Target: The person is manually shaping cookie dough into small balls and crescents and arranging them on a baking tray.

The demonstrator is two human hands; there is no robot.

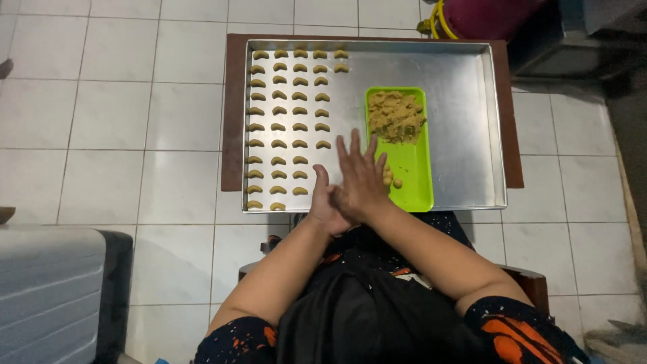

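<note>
Here the right hand (360,176) lies flat over the left hand (325,205), fingers straight, palms pressed together; anything between them is hidden. The dough heap (395,114) sits just ahead-right on the green tray (412,176).

The scene is lit evenly from overhead. Soft glare is seen on the metal baking tray (458,121) and white floor tiles (135,114). The right edge is left dim; focus is kept sharp.
</note>
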